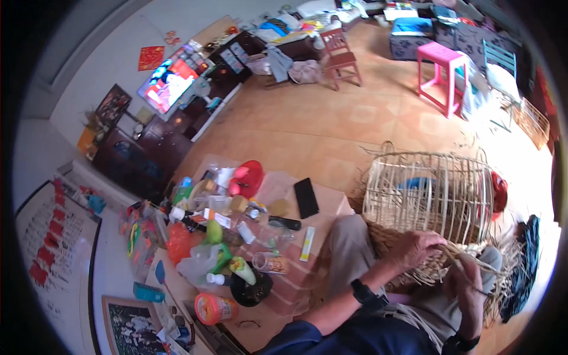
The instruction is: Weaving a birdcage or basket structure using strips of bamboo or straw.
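Left hand (417,245) gripped the basket (429,198) rim, right hand (467,290) pinched a strip (458,260); weaving well likely meant pulling it tight and flat.

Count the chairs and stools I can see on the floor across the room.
3. A red-brown wooden chair stands at the top centre, a bright pink plastic stool to its right, and a teal slatted chair at the far right. Clutter may hide others.

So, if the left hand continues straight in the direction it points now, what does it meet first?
Probably the right hand: the left hand points rightward along the woven basket's rim. Depth is unclear here.
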`<action>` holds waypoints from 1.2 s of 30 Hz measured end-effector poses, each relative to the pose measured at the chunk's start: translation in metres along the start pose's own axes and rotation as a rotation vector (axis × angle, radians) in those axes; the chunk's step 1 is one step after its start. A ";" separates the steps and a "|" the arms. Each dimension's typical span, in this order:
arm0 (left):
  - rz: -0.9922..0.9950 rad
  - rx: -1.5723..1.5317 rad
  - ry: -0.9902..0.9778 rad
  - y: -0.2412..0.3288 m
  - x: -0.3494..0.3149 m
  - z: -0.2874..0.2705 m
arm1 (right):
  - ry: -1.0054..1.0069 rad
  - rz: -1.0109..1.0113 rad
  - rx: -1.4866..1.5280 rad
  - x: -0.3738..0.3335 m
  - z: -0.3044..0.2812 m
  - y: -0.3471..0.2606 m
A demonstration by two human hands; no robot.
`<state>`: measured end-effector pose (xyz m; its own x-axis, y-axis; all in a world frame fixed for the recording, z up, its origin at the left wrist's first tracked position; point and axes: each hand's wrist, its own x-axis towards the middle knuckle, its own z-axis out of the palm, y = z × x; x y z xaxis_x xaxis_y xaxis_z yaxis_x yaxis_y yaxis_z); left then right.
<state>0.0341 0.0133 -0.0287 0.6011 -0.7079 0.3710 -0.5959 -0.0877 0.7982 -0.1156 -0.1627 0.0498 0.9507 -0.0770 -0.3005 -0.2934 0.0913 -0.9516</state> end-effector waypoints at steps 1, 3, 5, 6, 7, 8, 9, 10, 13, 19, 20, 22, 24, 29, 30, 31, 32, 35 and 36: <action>-0.008 -0.005 0.040 0.001 -0.001 0.005 | 0.106 -0.072 0.120 0.004 -0.004 0.014; -0.087 0.059 0.069 0.002 -0.004 0.010 | 0.015 -0.213 0.323 0.012 -0.013 0.017; -0.166 0.109 0.093 0.002 -0.002 0.012 | -0.116 -0.451 0.481 0.028 -0.008 0.027; -0.154 0.123 0.105 0.001 -0.001 0.012 | -0.014 -0.425 0.313 0.032 -0.005 0.027; -0.142 0.137 0.117 0.000 0.000 0.012 | 0.083 -0.349 0.166 0.034 -0.002 0.023; -0.144 0.137 0.119 0.000 -0.002 0.012 | 0.164 -0.262 0.019 0.036 0.002 0.016; -0.137 0.159 0.111 0.005 -0.001 0.009 | 0.167 -0.262 0.021 0.040 0.010 0.008; -0.133 0.182 0.110 0.007 -0.001 0.008 | 0.250 -0.228 -0.226 0.045 0.017 0.001; -0.138 0.106 0.160 0.005 -0.001 0.008 | 0.354 -0.270 -0.614 0.072 0.022 0.007; -0.054 0.439 0.042 0.010 -0.003 0.021 | 0.277 -0.239 0.081 0.119 -0.041 0.042; 0.003 0.619 -0.011 0.010 -0.004 0.029 | 0.248 -0.233 0.085 0.120 -0.045 0.036; -0.050 0.782 -0.033 0.019 -0.005 0.044 | 0.265 -0.261 0.010 0.122 -0.029 0.014; -0.098 0.940 -0.052 0.019 -0.004 0.053 | 0.265 -0.339 -0.149 0.130 -0.015 0.003; -0.177 1.098 -0.147 0.025 0.004 0.053 | 0.303 -0.411 -0.811 0.133 -0.021 0.001; -0.179 1.102 -0.148 0.020 0.002 0.056 | 0.360 -0.526 -0.903 0.128 -0.013 0.001; -0.171 1.040 -0.105 0.011 -0.002 0.062 | 0.413 -0.642 -0.995 0.122 -0.003 0.000; -0.164 0.979 -0.063 0.002 -0.008 0.067 | 0.381 -0.580 -1.060 0.115 0.008 -0.006; -0.075 0.660 0.064 -0.003 -0.014 0.065 | 0.389 -0.561 -1.028 0.123 0.006 0.011; -0.074 0.661 0.061 -0.005 -0.012 0.062 | 0.410 -0.574 -1.028 0.130 0.003 0.020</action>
<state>-0.0037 -0.0211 -0.0667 0.6706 -0.6443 0.3677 -0.7411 -0.5596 0.3710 0.0021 -0.1675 -0.0076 0.9202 -0.1692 0.3531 0.0353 -0.8623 -0.5051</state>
